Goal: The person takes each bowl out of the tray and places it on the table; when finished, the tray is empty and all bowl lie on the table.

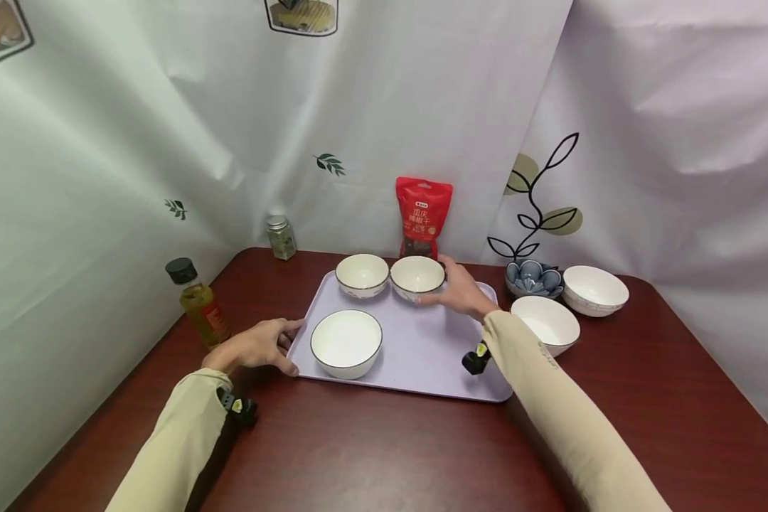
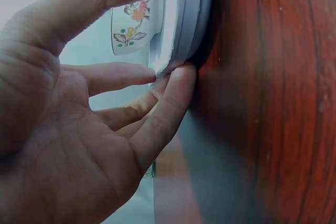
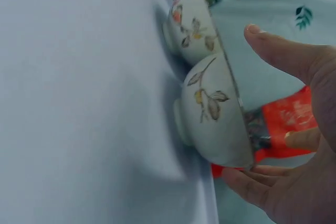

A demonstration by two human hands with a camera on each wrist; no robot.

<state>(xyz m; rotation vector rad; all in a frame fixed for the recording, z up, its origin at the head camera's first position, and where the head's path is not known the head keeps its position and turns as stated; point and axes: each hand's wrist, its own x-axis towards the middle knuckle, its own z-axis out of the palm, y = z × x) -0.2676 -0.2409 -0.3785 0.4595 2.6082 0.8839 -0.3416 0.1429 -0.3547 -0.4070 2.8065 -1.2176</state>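
A pale lilac tray (image 1: 435,355) lies on the table with three white bowls on it. My left hand (image 1: 265,346) is at its left edge; in the left wrist view the fingertips (image 2: 181,80) meet the tray's rim (image 2: 191,19) and underside, with the thumb over the side. My right hand (image 1: 462,288) spreads around the right side of the back right bowl (image 1: 418,276). In the right wrist view its fingers touch this flower-painted bowl (image 3: 215,114) near the rim, while the thumb stands apart from it. Beside it sits the back left bowl (image 1: 362,274); the front bowl (image 1: 346,343) is near my left hand.
Right of the tray stand a white bowl (image 1: 546,321), partly behind my sleeve, a blue petal-shaped bowl (image 1: 533,279) and another white bowl (image 1: 594,289). A red pouch (image 1: 424,213) leans at the back curtain. An oil bottle (image 1: 203,306) and a spice jar (image 1: 281,238) stand left.
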